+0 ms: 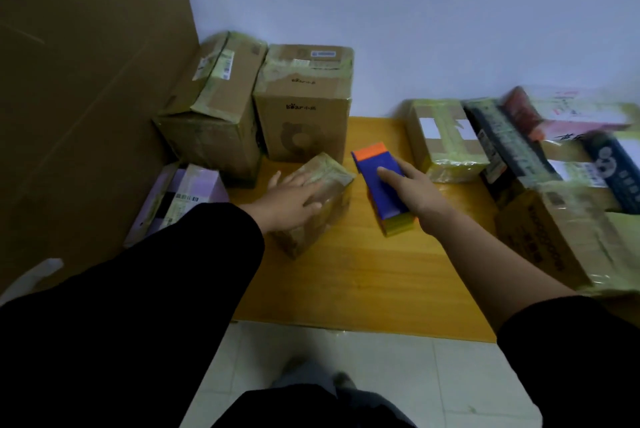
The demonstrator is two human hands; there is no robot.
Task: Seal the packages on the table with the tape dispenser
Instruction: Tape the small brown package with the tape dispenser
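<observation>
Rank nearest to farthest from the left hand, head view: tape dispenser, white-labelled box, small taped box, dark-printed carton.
1. small taped box: under the left hand, touching.
2. tape dispenser: just to its right.
3. white-labelled box: farther right, set back.
4. dark-printed carton: far right edge.

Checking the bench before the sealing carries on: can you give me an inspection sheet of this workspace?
Surface: wooden table, boxes along its back and sides.
Job's things: tape dispenser, blue and orange, beside a small taped box.
Clutter: tall cardboard box and Bear-branded box at the back; purple box on the left; pile of packages on the right.
Grips: left hand flat on the small taped box; right hand holds the tape dispenser.
Cables: nothing seen.
Surroundings: white wall, cardboard sheet, tiled floor.
</observation>
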